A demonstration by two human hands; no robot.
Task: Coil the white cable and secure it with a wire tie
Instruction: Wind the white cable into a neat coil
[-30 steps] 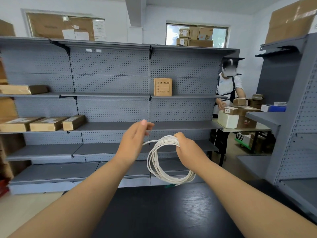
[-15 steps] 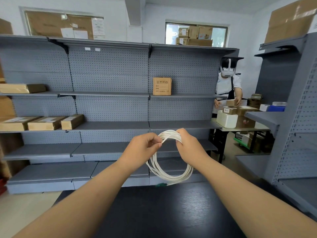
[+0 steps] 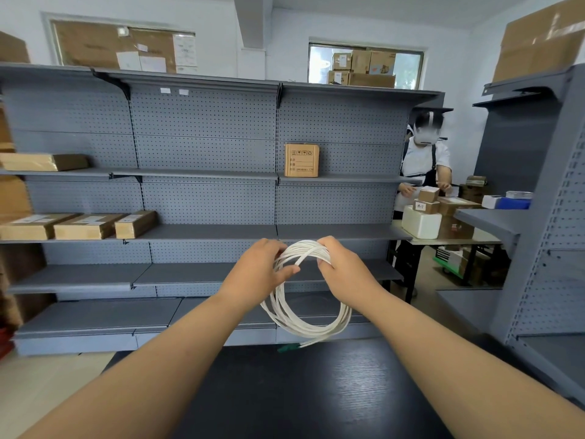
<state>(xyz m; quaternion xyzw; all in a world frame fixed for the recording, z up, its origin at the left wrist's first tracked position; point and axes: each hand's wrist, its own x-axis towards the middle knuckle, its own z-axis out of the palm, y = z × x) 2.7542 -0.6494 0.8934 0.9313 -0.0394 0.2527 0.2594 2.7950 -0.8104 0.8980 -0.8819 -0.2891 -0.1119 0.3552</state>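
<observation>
The white cable (image 3: pixel 308 326) hangs as a round coil of several loops in the air above the far edge of the black table (image 3: pixel 304 394). My left hand (image 3: pixel 258 274) grips the coil's upper left side, thumb across the strands. My right hand (image 3: pixel 343 270) holds the top right of the same coil. A green connector (image 3: pixel 287 347) on the cable's end sticks out at the bottom of the coil, just over the table edge. No wire tie shows in view.
Grey pegboard shelving (image 3: pixel 202 204) stands behind the table, with cardboard boxes (image 3: pixel 85 225) on its left shelves and one box (image 3: pixel 301 160) in the middle. Another grey rack (image 3: pixel 544 217) stands at right. A person (image 3: pixel 424 172) handles boxes at a far table.
My left hand came from open and apart to closed on the coil's upper left. The coil stayed in my right hand and now hangs rounder between both hands.
</observation>
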